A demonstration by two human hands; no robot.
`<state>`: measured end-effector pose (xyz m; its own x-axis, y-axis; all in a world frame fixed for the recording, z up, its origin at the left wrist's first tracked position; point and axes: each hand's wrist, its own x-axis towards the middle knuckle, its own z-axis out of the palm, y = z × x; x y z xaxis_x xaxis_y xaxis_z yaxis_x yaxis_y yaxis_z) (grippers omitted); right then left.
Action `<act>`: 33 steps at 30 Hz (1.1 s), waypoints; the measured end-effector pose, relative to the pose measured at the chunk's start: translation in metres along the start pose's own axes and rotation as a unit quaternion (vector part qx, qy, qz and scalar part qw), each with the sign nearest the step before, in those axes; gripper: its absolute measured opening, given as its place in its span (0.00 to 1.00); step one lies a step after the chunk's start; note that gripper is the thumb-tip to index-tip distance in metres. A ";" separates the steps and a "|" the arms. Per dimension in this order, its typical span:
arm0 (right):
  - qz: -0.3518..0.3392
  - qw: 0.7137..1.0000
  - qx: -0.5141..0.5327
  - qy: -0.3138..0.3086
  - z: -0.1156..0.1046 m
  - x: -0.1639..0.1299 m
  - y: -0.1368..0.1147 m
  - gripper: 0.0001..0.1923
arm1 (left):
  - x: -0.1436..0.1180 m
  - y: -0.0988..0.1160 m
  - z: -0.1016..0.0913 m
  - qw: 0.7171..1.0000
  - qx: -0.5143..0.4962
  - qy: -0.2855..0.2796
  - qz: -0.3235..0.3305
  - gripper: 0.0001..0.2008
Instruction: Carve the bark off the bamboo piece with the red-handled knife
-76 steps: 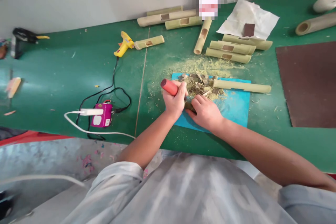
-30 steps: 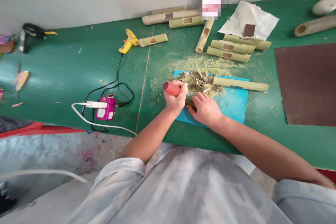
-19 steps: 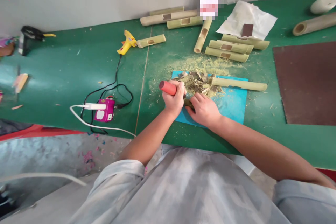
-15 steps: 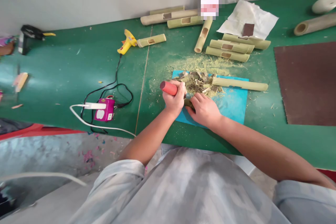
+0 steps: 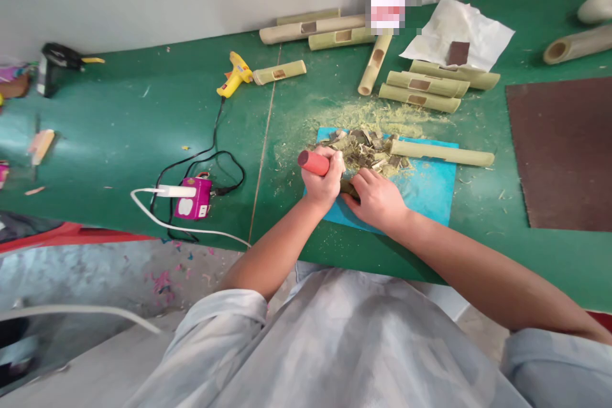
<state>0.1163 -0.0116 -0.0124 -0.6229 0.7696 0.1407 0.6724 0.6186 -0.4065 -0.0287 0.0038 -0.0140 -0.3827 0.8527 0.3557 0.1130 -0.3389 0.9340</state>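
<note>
I see my left hand [image 5: 324, 182] closed in a grip around a red cylindrical tool handle [image 5: 313, 162], whose free end sticks out to the left and slightly up; the working end is hidden behind my fingers. My right hand [image 5: 377, 199] lies just beside it, curled down over a short dark-green bamboo piece [image 5: 348, 188] that rests on the bright blue cutting mat [image 5: 425, 194]. Only a sliver of that piece shows between my two hands, so I can't make out its full shape, but my right hand's grip is closed on it and presses it to the mat.

Just beyond my hands sits a heap of brownish-green bamboo chips [image 5: 366, 150] on the far part of the mat, and a long pale-green bamboo stick [image 5: 442, 153] lies across the mat's far right edge. Pale sawdust [image 5: 377, 116] is strewn over the green counter [image 5: 143, 134] past the mat.

Farther back there are several cut bamboo tubes with rectangular slots [image 5: 421, 90], and a yellow hot-glue gun [image 5: 234, 74] whose black cord runs to a magenta power adapter [image 5: 193, 198]. A dark brown flat board [image 5: 564, 153] lies at the right, well apart from the mat.
</note>
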 end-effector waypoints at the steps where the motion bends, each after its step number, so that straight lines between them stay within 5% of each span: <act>1: 0.000 1.000 0.002 0.000 0.001 0.000 0.001 0.10 | 0.000 0.000 -0.001 1.000 0.004 -0.005 -0.002 0.20; 6: -0.005 1.000 0.013 -0.006 0.002 0.002 0.003 0.11 | 0.002 0.004 0.002 1.000 0.011 -0.010 -0.022 0.22; 18: -0.006 1.000 0.020 -0.008 -0.003 0.003 0.004 0.10 | 0.008 0.015 0.012 0.986 -0.069 0.107 -0.108 0.26; 33: 0.009 1.000 0.005 -0.016 -0.004 0.004 0.002 0.12 | 0.006 0.006 0.011 0.993 -0.015 0.081 -0.082 0.27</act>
<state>0.1169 -0.0066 -0.0089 -0.6237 0.7746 0.1051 0.6793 0.6036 -0.4174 -0.0199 0.0116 -0.0054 -0.5359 0.8233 0.1871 0.0102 -0.2153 0.9765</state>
